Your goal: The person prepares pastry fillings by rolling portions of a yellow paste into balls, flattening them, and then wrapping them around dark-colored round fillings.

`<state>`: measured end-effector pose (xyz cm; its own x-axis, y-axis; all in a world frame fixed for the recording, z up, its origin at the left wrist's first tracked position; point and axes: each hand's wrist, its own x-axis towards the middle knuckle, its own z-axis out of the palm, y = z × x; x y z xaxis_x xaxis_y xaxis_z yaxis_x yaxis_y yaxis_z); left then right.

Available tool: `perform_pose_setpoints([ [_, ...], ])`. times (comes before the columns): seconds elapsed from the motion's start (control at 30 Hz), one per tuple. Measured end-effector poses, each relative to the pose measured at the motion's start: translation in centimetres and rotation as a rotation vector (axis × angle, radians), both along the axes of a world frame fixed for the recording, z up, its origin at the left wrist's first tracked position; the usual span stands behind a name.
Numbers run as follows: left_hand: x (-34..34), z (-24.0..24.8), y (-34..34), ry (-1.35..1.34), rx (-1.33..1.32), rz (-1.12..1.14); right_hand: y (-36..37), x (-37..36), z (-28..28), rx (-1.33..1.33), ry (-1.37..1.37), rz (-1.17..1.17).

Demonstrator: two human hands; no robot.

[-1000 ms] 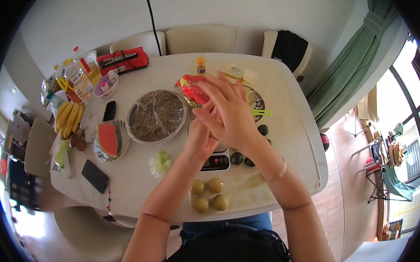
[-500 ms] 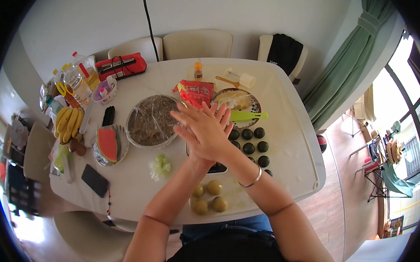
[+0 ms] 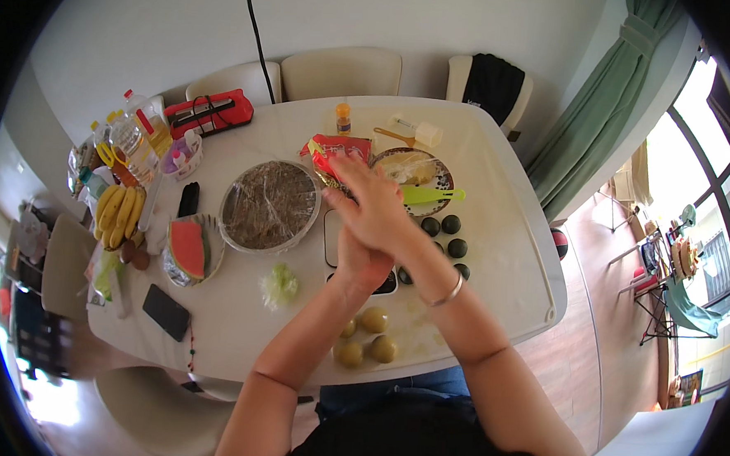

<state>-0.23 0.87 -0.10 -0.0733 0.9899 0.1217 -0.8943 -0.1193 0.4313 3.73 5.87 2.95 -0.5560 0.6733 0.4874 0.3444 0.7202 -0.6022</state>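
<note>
My right hand (image 3: 376, 205), a bracelet at its wrist, lies over my left hand (image 3: 365, 259) above the middle of the table. The right fingers stretch out flat. Most of the left hand is hidden beneath, its fingers included, and anything between the palms is out of sight. Several dark green balls (image 3: 456, 248) sit to the right of the hands. Nearer me lie several olive-yellow balls (image 3: 383, 349). A dark, light-edged flat object (image 3: 386, 284) shows partly under the wrists. Beyond the hands is a patterned plate (image 3: 448, 179) of yellowish paste with a lime-green handled utensil (image 3: 434, 195) across it.
Left of my hands stand a film-covered bowl (image 3: 269, 206) of brown stuff and a crumpled greenish plastic bag (image 3: 279, 285). Farther left are a watermelon piece (image 3: 187, 250), bananas (image 3: 118, 215), bottles and a phone (image 3: 166, 312). A red packet (image 3: 348, 147) lies beyond the hands.
My right hand has slid over the left and turned, and the left fingers that showed beyond it are now hidden. Both hands have shifted slightly right.
</note>
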Motion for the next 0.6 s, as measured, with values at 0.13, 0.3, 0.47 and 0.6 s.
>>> perform_pose_setpoints([
  [0.13, -1.2, 1.5, 0.3, -0.165, -0.131, -0.108, 3.3, 2.6, -1.0, -0.207, 0.133, 0.255],
  [0.3, -1.0, -1.0, 0.5, 0.044, 0.056, 0.011, -3.2, 0.1, -0.4, 0.262, -0.027, 0.074],
  [0.47, 0.4, 1.6, 0.5, -0.123, 0.048, 0.052, 0.3, 1.4, 1.0, -0.07, -0.239, -0.044],
  [0.6, -2.5, 0.1, 1.6, -0.32, -0.007, -0.1, -0.1, 2.0, -0.6, -0.094, -0.159, -0.062],
])
